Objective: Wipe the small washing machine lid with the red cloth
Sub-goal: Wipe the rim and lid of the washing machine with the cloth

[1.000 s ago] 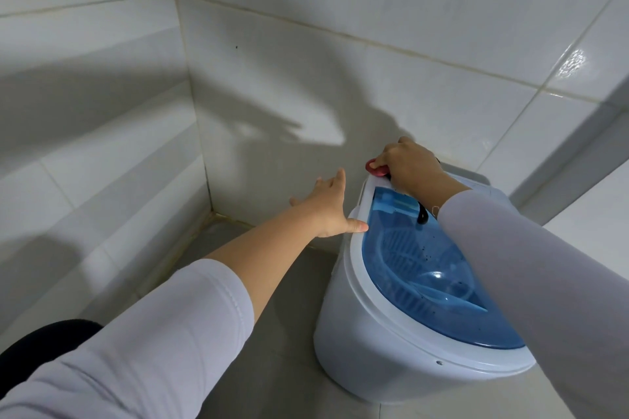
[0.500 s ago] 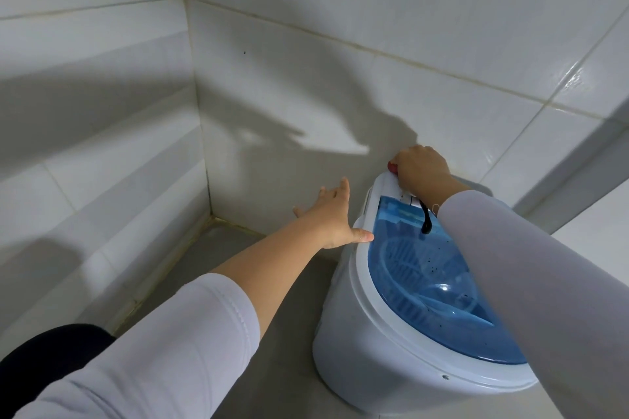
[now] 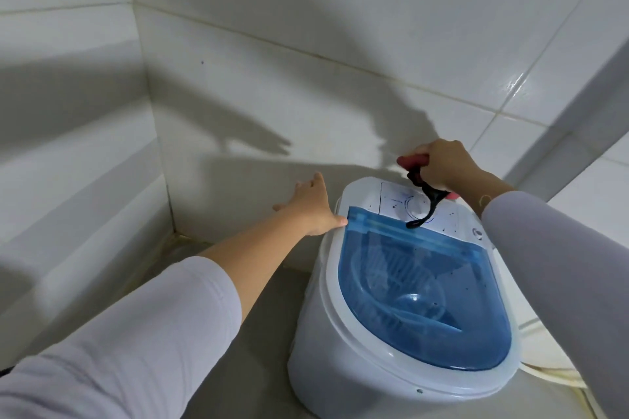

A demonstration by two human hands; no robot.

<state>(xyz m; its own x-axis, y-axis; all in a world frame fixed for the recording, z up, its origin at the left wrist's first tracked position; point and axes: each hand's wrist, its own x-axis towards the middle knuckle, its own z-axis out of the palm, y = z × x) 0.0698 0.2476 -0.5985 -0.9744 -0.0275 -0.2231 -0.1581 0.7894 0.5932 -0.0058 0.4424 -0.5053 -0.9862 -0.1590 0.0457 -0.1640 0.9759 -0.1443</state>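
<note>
Right hand clenched on bunched red cloth above translucent blue plastic lid, left hand released, thumb at rim: dangling black strap likely to smear or snag.

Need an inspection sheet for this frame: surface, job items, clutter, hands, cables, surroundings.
Surface: grey floor, bare where seen.
Job's things: washing machine; blue lid shut; dark specks on control panel; red cloth raised above the panel.
Clutter: nothing seen.
Grippers: right hand clutches cloth; left hand open, thumb at the lid's corner.
Cables: black strap dangles from right hand.
Surroundings: white tiled wall, corner.
</note>
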